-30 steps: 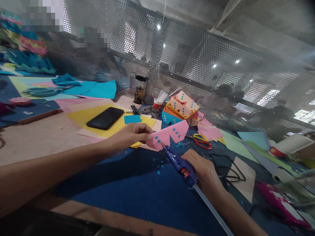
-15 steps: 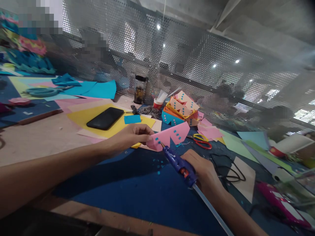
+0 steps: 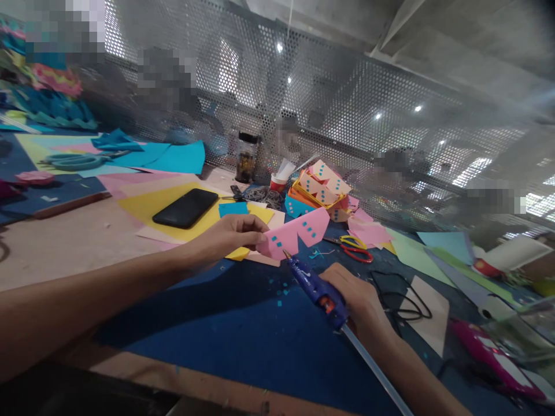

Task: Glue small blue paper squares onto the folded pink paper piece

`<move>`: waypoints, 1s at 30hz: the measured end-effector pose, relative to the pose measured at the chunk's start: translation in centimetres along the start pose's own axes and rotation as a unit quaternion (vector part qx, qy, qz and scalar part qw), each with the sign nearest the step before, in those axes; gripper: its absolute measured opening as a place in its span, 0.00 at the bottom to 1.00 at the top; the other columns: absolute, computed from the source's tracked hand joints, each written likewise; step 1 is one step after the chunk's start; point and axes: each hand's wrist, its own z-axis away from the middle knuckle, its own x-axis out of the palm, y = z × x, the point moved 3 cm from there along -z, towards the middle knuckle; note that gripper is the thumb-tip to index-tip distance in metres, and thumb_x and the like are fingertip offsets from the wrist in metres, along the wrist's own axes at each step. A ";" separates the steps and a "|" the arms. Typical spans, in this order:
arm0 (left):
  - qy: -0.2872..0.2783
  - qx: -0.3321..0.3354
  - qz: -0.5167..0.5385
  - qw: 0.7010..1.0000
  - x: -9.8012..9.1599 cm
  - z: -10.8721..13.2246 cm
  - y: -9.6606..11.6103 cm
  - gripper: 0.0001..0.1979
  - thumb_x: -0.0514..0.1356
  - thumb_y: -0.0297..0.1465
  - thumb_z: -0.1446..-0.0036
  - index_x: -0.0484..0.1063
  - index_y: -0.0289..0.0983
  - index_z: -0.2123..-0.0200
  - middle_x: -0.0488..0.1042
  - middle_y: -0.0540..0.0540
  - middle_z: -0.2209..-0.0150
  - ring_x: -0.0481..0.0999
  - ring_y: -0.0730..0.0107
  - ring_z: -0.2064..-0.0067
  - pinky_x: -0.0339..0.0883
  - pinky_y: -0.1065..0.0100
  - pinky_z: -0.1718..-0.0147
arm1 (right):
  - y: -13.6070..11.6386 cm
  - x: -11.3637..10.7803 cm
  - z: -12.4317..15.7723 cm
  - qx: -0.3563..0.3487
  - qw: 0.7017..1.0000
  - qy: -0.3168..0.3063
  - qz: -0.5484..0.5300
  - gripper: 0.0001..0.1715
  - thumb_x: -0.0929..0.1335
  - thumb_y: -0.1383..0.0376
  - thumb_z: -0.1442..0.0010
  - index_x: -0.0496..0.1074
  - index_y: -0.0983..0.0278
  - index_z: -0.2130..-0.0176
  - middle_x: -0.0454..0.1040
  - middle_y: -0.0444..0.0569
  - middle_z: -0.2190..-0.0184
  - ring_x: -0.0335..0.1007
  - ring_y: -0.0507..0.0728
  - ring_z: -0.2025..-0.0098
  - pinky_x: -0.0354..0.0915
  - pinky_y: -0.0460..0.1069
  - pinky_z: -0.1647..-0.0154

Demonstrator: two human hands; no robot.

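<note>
Between its thumb and fingers, my left hand [image 3: 243,234] pinches the left end of a pink paper piece [image 3: 310,226], which has a notch in its lower edge and small blue squares on its face. My right hand [image 3: 353,289] is wrapped round a dark blue glue gun [image 3: 313,284], with a clear glue stick [image 3: 375,370] coming out of its back. The nozzle points up-left at the paper's lower edge, close to the blue squares; whether it touches cannot be made out. Small blue squares [image 3: 280,292] lie on the blue table surface below.
A black phone [image 3: 186,208] rests on yellow paper [image 3: 139,209]. Behind the pink piece stands a basket of cut paper shapes [image 3: 323,188]. Red-and-yellow scissors [image 3: 356,248], a black cable [image 3: 411,312] and a magenta object [image 3: 494,358] lie to the right. A jar [image 3: 247,157] stands by the mesh.
The pink paper has shifted slightly left and tilted so its face shows more. My left hand moved a little with it. The glue gun's tip stays near the paper's lower edge.
</note>
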 end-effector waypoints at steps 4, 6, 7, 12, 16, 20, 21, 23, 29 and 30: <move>-0.004 0.006 0.017 1.000 -0.1 0.1 0.0 0.08 0.65 0.31 0.47 0.77 0.35 0.63 0.80 0.46 0.66 0.78 0.66 0.63 0.69 0.65 0.60 | 0.0 -0.1 0.0 0.003 1.000 -0.007 -0.005 0.08 0.62 0.71 0.37 0.70 0.63 0.60 0.69 0.47 0.65 0.68 0.55 0.63 0.58 0.48 0.63; -0.002 0.008 0.018 1.000 -0.1 0.2 0.1 0.08 0.65 0.31 0.47 0.76 0.35 0.64 0.80 0.46 0.65 0.78 0.66 0.63 0.68 0.66 0.60 | 0.0 -0.1 0.1 0.002 1.000 -0.006 -0.003 0.08 0.62 0.72 0.37 0.69 0.63 0.61 0.70 0.48 0.65 0.68 0.55 0.63 0.59 0.48 0.63; -0.002 0.007 0.017 1.000 -0.1 0.2 0.1 0.07 0.65 0.31 0.47 0.76 0.35 0.64 0.80 0.46 0.65 0.78 0.66 0.63 0.68 0.66 0.60 | 0.0 -0.1 0.1 0.002 1.000 -0.004 -0.001 0.09 0.62 0.72 0.37 0.69 0.63 0.61 0.70 0.48 0.65 0.68 0.55 0.63 0.59 0.48 0.62; -0.001 -0.002 0.012 1.000 -0.1 0.1 0.0 0.07 0.65 0.31 0.47 0.76 0.35 0.64 0.80 0.45 0.65 0.78 0.66 0.63 0.68 0.66 0.62 | 0.0 -0.2 0.0 -0.006 1.000 0.010 0.011 0.07 0.63 0.71 0.38 0.70 0.62 0.62 0.70 0.46 0.66 0.68 0.54 0.65 0.59 0.47 0.64; -0.001 -0.002 0.006 1.000 -0.1 0.0 0.0 0.08 0.66 0.32 0.47 0.76 0.35 0.65 0.80 0.45 0.65 0.78 0.65 0.63 0.68 0.66 0.63 | -0.1 -0.2 0.0 -0.016 0.999 0.011 0.029 0.08 0.62 0.72 0.39 0.70 0.62 0.63 0.69 0.46 0.68 0.67 0.54 0.66 0.58 0.47 0.66; 0.001 0.002 -0.009 1.000 -0.2 -0.1 0.0 0.08 0.66 0.33 0.48 0.77 0.35 0.65 0.80 0.45 0.66 0.78 0.65 0.64 0.69 0.65 0.64 | -0.3 -0.3 -0.1 -0.009 0.999 0.009 0.043 0.09 0.62 0.73 0.41 0.69 0.62 0.64 0.69 0.45 0.68 0.67 0.53 0.66 0.57 0.46 0.66; 0.001 0.002 -0.010 1.000 -0.2 -0.1 0.0 0.08 0.66 0.33 0.48 0.77 0.35 0.65 0.80 0.45 0.65 0.78 0.65 0.64 0.69 0.65 0.64 | -0.3 -0.3 -0.1 -0.007 0.999 0.008 0.044 0.09 0.62 0.73 0.41 0.69 0.62 0.64 0.69 0.45 0.68 0.67 0.53 0.66 0.57 0.46 0.66; -0.001 0.003 -0.007 1.000 -0.1 0.0 0.0 0.08 0.66 0.33 0.48 0.77 0.35 0.65 0.80 0.45 0.65 0.78 0.65 0.64 0.69 0.65 0.63 | -0.3 -0.3 -0.1 -0.007 0.999 0.009 0.043 0.09 0.63 0.73 0.41 0.69 0.62 0.64 0.69 0.45 0.68 0.67 0.53 0.67 0.57 0.46 0.66; -0.003 0.001 0.004 1.000 -0.1 0.0 0.0 0.07 0.65 0.32 0.47 0.76 0.36 0.64 0.80 0.46 0.66 0.78 0.66 0.63 0.68 0.66 0.62 | -0.3 -0.2 0.0 -0.014 0.999 0.014 0.044 0.06 0.63 0.72 0.39 0.68 0.62 0.65 0.68 0.45 0.69 0.66 0.53 0.68 0.57 0.46 0.67; -0.002 0.001 0.003 1.000 -0.1 0.0 0.0 0.07 0.65 0.32 0.47 0.76 0.36 0.64 0.80 0.46 0.66 0.78 0.66 0.63 0.68 0.67 0.63 | -0.2 -0.2 0.0 -0.015 0.999 0.015 0.048 0.06 0.63 0.72 0.39 0.68 0.62 0.65 0.68 0.45 0.69 0.66 0.53 0.68 0.56 0.46 0.67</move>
